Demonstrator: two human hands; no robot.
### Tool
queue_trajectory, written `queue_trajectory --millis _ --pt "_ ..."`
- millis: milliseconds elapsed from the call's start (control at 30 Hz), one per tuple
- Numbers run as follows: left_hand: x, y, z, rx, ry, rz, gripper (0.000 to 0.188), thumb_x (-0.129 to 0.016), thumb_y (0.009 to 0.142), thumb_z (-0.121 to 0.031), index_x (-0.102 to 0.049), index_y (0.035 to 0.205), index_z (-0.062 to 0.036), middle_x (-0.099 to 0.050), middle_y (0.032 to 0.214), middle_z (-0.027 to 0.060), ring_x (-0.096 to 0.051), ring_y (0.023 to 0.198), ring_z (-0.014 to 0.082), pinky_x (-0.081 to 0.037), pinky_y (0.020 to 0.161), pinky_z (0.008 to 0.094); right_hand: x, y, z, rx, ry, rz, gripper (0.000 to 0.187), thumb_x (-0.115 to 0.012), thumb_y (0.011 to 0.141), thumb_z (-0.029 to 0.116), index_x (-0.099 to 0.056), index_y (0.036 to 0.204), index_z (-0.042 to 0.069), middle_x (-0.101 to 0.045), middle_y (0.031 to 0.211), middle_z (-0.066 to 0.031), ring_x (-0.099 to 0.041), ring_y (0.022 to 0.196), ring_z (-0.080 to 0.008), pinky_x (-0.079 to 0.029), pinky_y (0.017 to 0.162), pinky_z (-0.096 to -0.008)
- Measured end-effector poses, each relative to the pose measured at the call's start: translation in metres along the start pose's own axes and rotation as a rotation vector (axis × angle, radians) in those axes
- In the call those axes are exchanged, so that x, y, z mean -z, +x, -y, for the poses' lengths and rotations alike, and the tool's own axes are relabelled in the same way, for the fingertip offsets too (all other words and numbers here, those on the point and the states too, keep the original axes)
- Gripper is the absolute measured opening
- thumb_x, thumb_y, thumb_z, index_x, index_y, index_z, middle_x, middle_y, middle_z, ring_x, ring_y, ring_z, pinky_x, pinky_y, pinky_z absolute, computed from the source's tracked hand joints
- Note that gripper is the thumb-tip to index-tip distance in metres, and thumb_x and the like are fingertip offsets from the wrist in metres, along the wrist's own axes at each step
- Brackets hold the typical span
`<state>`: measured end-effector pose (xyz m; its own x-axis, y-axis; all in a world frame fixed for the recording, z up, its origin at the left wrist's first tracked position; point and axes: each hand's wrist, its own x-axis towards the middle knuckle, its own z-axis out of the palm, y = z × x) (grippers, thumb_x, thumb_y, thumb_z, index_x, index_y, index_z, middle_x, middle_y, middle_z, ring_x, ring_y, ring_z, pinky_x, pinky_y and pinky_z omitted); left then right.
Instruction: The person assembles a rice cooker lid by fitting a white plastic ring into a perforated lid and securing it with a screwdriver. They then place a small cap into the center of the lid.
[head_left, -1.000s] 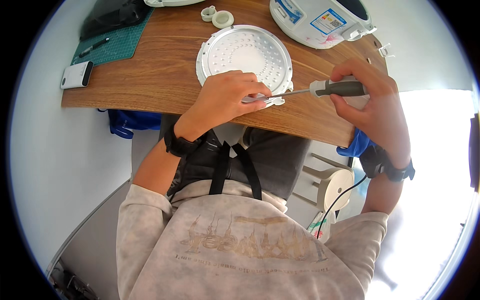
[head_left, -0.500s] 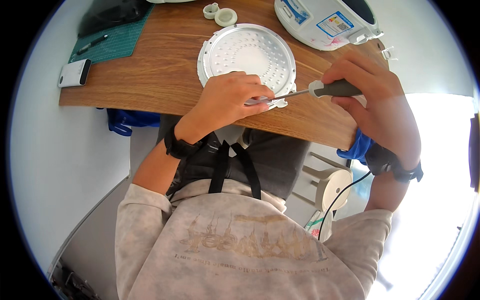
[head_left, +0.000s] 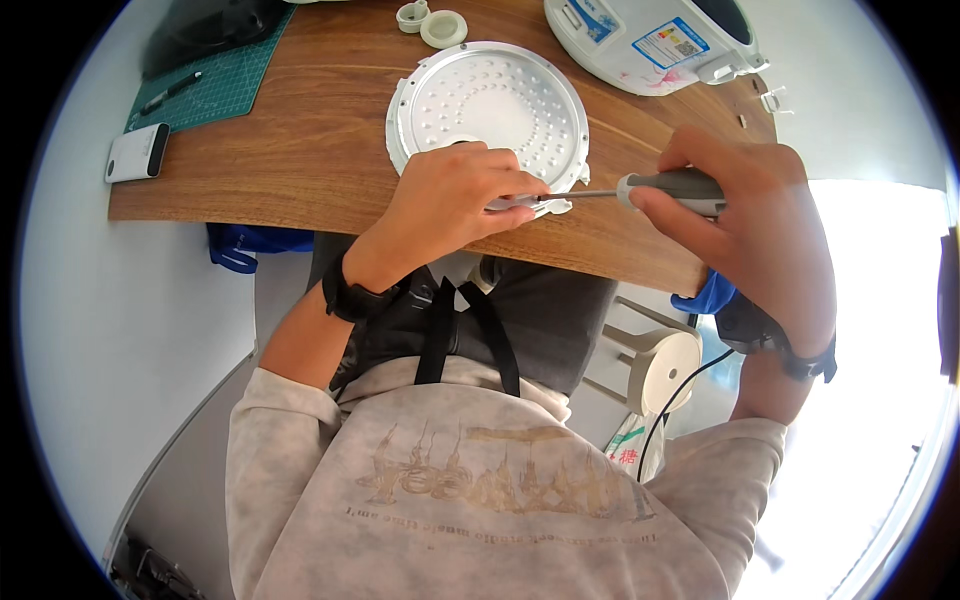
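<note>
My right hand is wrapped round the grey-and-white handle of a screwdriver. Its thin shaft points left, almost level, to the near rim of a round metal plate with rows of small dimples and a pale, tabbed edge. Over that near edge lies my left hand; its thumb and forefinger are pinched together at the screwdriver's tip. Whatever small piece sits between those fingertips is too hidden to make out. The plate rests flat on the wooden table.
A white rice cooker body stands at the back right. Beyond the plate lie a pale ring-shaped part and a small cup-like part. At the left are a green cutting mat, a pen and a white power bank.
My right hand has shifted its grip on the screwdriver, thumb now along the handle's front, and the shaft lies more level. My left hand stays pinched at the tip.
</note>
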<state>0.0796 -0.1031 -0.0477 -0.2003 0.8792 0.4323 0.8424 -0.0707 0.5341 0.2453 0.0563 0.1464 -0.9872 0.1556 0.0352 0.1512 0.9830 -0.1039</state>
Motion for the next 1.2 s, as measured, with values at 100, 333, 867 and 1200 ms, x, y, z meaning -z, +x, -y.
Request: queue_trajectory --millis 100,333,867,1200 --pt "0.002 0.001 0.000 0.007 -0.020 0.005 0.021 -0.078 0.087 -0.033 -0.081 0.107 -0.0259 -0.069 0.086 -0.0064 -0.066 0.082 0.0173 -0.053 0.067 0.0326 0.000 -0.001 0.001 0.013 0.003 -0.050 0.028 -0.085 0.084 0.024 -0.071 0.099 0.005 -0.072 0.082 -0.0111 -0.070 0.070 -0.0269 -0.052 0.067 -0.0336" --pt "0.003 0.001 -0.002 0.011 -0.045 0.023 0.021 -0.080 0.087 -0.029 -0.081 0.108 -0.0229 -0.070 0.088 -0.0060 -0.064 0.081 0.0156 -0.052 0.069 0.0302 -0.001 -0.012 -0.009 0.012 0.201 -0.063 0.024 -0.081 0.084 0.007 -0.070 0.106 0.007 -0.073 0.094 -0.0087 -0.071 0.084 -0.0309 -0.056 0.076 -0.0389" --pt "0.002 -0.001 -0.002 -0.005 -0.028 0.006 0.024 -0.080 0.089 -0.033 -0.081 0.111 -0.0256 -0.068 0.085 -0.0063 -0.063 0.079 0.0136 -0.051 0.067 0.0285 0.001 -0.010 -0.008 0.158 0.112 -0.060 0.025 -0.078 0.076 -0.015 -0.068 0.090 0.003 -0.070 0.107 -0.0073 -0.072 0.099 -0.0263 -0.059 0.083 -0.0334" --pt "0.004 0.000 -0.002 0.043 -0.093 0.025 0.022 -0.081 0.088 -0.033 -0.081 0.108 -0.0247 -0.068 0.084 -0.0060 -0.064 0.080 0.0134 -0.052 0.067 0.0295 -0.007 -0.012 -0.006 0.209 0.197 -0.151 0.028 -0.072 0.072 -0.018 -0.065 0.088 0.004 -0.068 0.101 -0.0061 -0.069 0.092 -0.0270 -0.056 0.076 -0.0356"
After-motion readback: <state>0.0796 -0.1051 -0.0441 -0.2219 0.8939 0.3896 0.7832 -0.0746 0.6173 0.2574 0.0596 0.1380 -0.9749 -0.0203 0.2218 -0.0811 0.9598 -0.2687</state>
